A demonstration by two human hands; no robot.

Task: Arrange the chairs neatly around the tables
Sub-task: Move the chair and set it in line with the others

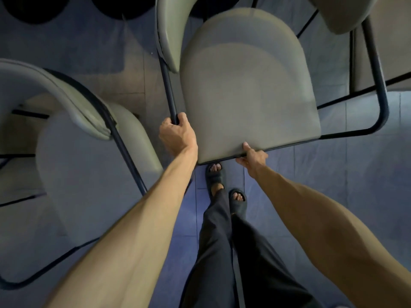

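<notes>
A grey padded chair (246, 90) with a dark metal frame hangs in front of me, its seat facing up and its backrest at the upper left. My left hand (176, 134) grips the frame tube at the seat's left corner. At the seat's near edge my right hand (252, 157) holds on, thumb on top and fingers curled underneath. A second grey chair (89, 165) of the same kind stands on the floor at the left, close to my left forearm.
Part of a third grey chair (347, 12) shows at the top right. Dark round shapes (29, 10) lie along the top left edge. My feet in dark sandals (214, 176) stand on the blue tiled floor (333, 174) just below the held chair.
</notes>
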